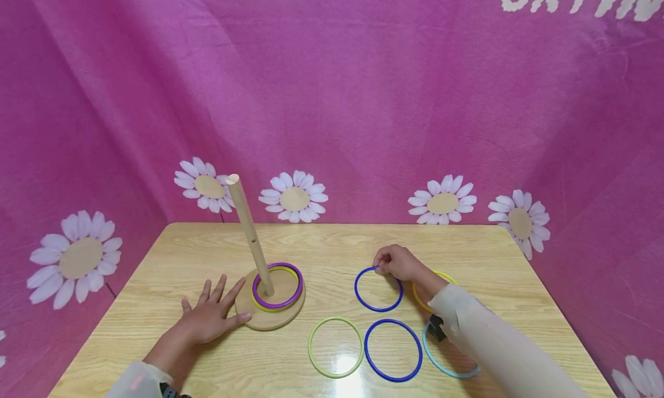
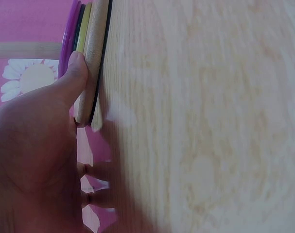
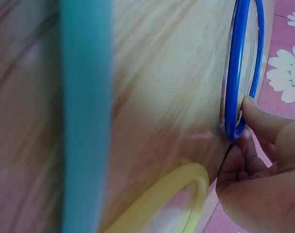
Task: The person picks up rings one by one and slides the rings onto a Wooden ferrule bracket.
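My right hand (image 1: 399,264) pinches the far edge of a blue ring (image 1: 355,288) between thumb and fingers, at the right of the table. In the right wrist view the thumb lies against that ring. To the left is a wooden stand with a round base (image 1: 270,324) and a tall post (image 1: 250,234). A purple ring (image 1: 300,288) lies around the post on top of a yellow ring (image 1: 264,309). My left hand (image 1: 207,320) spreads its fingers at the base's left side, and its thumb (image 2: 75,73) rests on the base's edge.
On the table (image 1: 207,375) a lime-green ring (image 1: 309,346) and a second blue ring (image 1: 392,379) lie near the front. Under the right forearm are a light-blue ring (image 1: 448,374) and a yellow ring (image 1: 446,276). A pink flowered cloth (image 1: 353,127) hangs behind.
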{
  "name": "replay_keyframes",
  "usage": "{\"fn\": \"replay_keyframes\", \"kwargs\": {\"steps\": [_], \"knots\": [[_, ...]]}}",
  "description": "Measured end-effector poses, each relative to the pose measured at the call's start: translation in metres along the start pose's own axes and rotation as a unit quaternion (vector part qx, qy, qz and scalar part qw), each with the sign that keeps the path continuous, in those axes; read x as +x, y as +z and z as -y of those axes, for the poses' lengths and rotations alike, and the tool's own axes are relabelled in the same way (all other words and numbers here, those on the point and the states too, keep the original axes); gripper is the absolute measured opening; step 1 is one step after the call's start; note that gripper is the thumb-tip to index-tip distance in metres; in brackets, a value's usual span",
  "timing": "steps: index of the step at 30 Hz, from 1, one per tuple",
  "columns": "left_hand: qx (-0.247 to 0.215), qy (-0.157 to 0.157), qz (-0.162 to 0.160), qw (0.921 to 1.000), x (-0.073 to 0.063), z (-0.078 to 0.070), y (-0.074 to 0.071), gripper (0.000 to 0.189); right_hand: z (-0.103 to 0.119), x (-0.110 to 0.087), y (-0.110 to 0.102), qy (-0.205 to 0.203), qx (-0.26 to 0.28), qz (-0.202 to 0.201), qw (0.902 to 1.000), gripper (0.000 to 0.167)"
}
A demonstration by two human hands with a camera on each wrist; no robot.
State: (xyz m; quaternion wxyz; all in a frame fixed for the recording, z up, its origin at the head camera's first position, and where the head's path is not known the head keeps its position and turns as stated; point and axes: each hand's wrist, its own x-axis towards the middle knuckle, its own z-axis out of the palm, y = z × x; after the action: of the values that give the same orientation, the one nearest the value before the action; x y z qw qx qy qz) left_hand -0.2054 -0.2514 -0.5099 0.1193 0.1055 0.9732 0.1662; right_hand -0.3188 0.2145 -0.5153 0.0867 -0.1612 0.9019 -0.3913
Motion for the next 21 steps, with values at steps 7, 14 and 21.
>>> {"fn": "replay_keyframes", "kwargs": {"steps": [7, 14, 21], "knots": [[0.001, 0.001, 0.001, 1.0, 0.0, 0.0, 0.0, 0.09, 0.001, 0.001, 0.0, -0.002, -0.014, -0.007, 0.9999, 0.008], [0.004, 0.001, -0.001, 1.0, 0.0, 0.0, -0.001, 0.09, 0.007, 0.003, 0.0, -0.018, -0.035, -0.025, 0.9989, 0.005], [-0.006, 0.001, 0.002, 1.0, -0.001, -0.001, -0.002, 0.09, 0.019, 0.007, 0.003, -0.028, -0.033, -0.028, 0.9987, 0.002]]}}
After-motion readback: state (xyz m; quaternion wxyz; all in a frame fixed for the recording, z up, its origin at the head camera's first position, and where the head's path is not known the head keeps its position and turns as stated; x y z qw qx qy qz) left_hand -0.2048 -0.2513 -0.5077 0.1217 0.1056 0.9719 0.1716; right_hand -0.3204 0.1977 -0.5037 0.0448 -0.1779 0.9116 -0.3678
